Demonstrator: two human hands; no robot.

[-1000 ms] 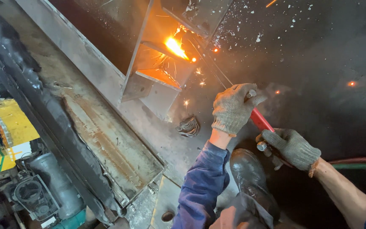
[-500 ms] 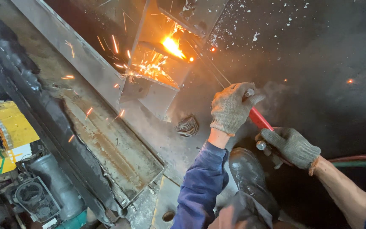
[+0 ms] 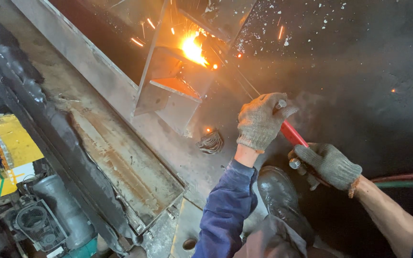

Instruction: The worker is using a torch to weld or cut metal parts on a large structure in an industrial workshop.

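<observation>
The dark floor (image 3: 359, 71) right of the flame (image 3: 192, 48) lies open, a wide free stretch up to the top right corner. Left of the flame, the upright steel bracket (image 3: 168, 93) and the long rusty beam (image 3: 120, 153) block passage. Near the gloved hands, a boot (image 3: 278, 196) and hoses (image 3: 402, 180) crowd the floor's lower right edge.

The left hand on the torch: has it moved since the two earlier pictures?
No. The left hand keeps its place just right of the coiled wire, gripping the red-handled torch as before.
</observation>
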